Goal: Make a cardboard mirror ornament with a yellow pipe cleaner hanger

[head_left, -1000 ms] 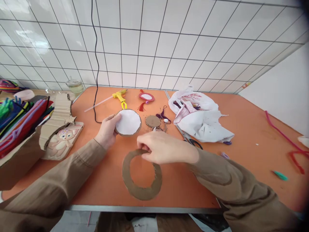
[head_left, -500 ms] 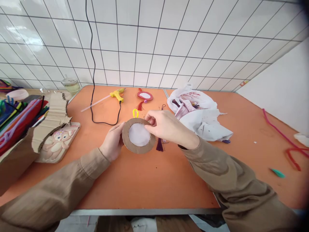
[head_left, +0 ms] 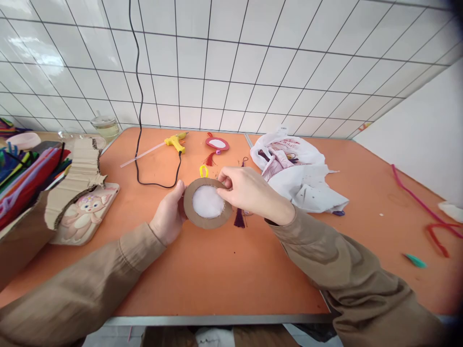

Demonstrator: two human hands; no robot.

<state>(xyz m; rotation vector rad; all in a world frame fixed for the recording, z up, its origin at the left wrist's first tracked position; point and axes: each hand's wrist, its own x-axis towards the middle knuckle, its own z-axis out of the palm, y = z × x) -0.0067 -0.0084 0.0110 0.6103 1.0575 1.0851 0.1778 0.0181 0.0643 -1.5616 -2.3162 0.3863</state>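
Note:
A round cardboard ring (head_left: 207,223) with a white sheet filling its middle is held up above the orange table. A yellow loop (head_left: 204,171) sticks up from its top edge. My left hand (head_left: 169,214) is at the ring's left edge, thumb raised along the rim and the other fingers hidden behind it. On the upper right, my right hand (head_left: 240,188) pinches the rim between thumb and fingers. Just beyond the right hand lies a dark purple tassel (head_left: 239,218), partly covered by it.
A yellow glue gun (head_left: 176,142) with a black cord lies at the back. Near it is a red oval ornament (head_left: 217,143) with a red tassel. A white plastic bag (head_left: 307,176) sits right; a cardboard box (head_left: 75,173) of pipe cleaners and a bear-decorated case (head_left: 87,214) are left.
My left thumb has lifted from the ring's face and now points upward at its left edge. The right hand keeps its pinch, and the ring has barely shifted.

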